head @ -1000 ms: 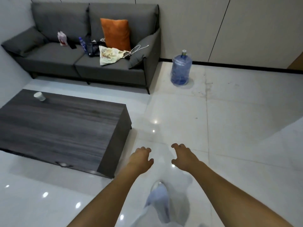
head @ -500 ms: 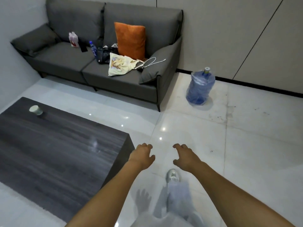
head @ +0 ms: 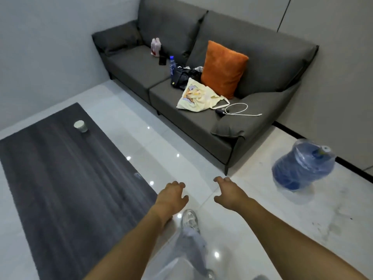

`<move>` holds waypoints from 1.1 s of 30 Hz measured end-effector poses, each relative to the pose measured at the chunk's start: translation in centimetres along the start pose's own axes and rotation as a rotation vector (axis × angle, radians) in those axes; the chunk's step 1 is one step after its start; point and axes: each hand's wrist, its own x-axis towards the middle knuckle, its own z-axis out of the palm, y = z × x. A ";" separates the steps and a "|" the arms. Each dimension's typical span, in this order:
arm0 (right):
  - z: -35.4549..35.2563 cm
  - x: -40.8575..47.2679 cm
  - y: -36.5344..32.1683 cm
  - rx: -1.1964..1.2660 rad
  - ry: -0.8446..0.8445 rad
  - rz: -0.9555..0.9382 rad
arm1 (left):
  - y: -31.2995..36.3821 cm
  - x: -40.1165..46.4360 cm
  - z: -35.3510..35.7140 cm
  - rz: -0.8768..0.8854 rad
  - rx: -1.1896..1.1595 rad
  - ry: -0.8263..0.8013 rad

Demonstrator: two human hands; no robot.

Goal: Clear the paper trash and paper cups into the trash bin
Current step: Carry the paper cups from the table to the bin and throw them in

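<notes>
Both hands hang over bare white floor (head: 232, 229) in the lower middle of the frame, the left hand (head: 171, 197) beside the near right corner of the dark counter (head: 66, 195). The counter top lies bare all the way up to a lone paper cup (head: 81, 126) near its far end, upper left. A strip of floor runs between counter and grey sofa (head: 201, 122). At right a blue water jug (head: 302, 164) stands on the floor just past the sofa's arm.
</notes>
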 end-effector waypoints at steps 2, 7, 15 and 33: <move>-2.0 4.3 -1.7 -0.029 -0.013 -0.052 | -1.0 3.5 -1.9 -0.038 -0.028 0.029; -6.8 14.4 -6.5 -0.111 -0.076 -0.161 | -3.4 11.9 -7.4 -0.127 -0.083 0.078; -13.2 26.8 -13.8 -0.189 -0.141 -0.293 | -8.6 20.1 -15.4 -0.279 -0.163 0.126; -24.3 56.9 -37.7 -0.440 -0.270 -0.642 | -23.8 37.5 -32.6 -0.685 -0.411 0.318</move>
